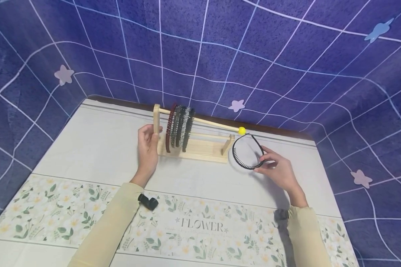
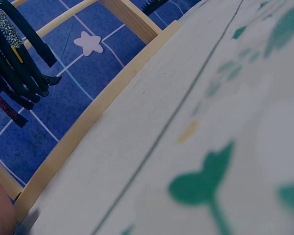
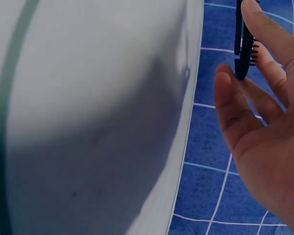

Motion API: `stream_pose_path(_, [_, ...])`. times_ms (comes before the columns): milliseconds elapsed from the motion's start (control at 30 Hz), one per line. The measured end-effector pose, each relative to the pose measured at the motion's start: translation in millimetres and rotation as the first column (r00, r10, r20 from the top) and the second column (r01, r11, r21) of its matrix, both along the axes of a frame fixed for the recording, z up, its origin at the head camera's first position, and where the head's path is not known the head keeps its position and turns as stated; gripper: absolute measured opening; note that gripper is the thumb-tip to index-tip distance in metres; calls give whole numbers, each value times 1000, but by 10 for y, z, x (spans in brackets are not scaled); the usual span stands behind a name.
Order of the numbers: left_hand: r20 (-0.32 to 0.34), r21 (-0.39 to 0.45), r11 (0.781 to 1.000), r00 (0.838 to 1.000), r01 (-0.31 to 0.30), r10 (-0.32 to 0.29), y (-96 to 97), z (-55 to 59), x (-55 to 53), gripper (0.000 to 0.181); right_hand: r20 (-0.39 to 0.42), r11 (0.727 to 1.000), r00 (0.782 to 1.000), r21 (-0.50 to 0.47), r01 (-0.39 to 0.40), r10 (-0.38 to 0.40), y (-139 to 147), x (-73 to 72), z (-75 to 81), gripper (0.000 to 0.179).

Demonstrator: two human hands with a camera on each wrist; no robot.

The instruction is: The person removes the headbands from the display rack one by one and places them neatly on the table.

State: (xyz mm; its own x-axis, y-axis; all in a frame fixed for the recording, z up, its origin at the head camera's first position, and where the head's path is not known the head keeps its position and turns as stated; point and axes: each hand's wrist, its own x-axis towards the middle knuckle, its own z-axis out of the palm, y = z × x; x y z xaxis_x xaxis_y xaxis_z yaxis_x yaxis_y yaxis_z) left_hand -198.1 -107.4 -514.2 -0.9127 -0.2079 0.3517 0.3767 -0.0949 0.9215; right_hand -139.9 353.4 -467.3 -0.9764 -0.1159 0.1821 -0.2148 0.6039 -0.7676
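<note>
A light wooden headband stand [image 1: 207, 150] stands toward the back of the table, with several headbands [image 1: 179, 129] in dark red, black and glittery silver hung on its upper rod near the left end. My left hand [image 1: 147, 148] grips the stand's left post, thumb in front. In the left wrist view the hung headbands [image 2: 19, 58] dangle above the wooden base [image 2: 83, 125]. Off the stand's right end, my right hand [image 1: 277, 168] pinches a black toothed headband [image 1: 237, 157] by its lower right side. Its open end points up near the rod's yellow ball tip [image 1: 242, 130]. The right wrist view shows the headband [image 3: 244, 58] between thumb and fingers.
A white tablecloth [image 1: 97, 148] with a floral band and the word FLOWER covers the table. Behind it and at both sides hangs a blue curtain [image 1: 194, 55] with white lines and stars. The stand's lower bar [image 1: 208, 136] runs under the rod.
</note>
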Motion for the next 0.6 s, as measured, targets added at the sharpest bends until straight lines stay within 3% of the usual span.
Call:
stream_pose_path(267, [-1, -5, 1000, 1000, 21, -21, 8, 17, 2, 33, 24, 992, 999, 120, -39, 36, 33, -100, -30, 33])
stream_pose_path(600, [-3, 5, 1000, 1000, 5, -5, 1, 1, 10, 31, 67, 976, 997, 209, -61, 48, 24, -160, -58, 35])
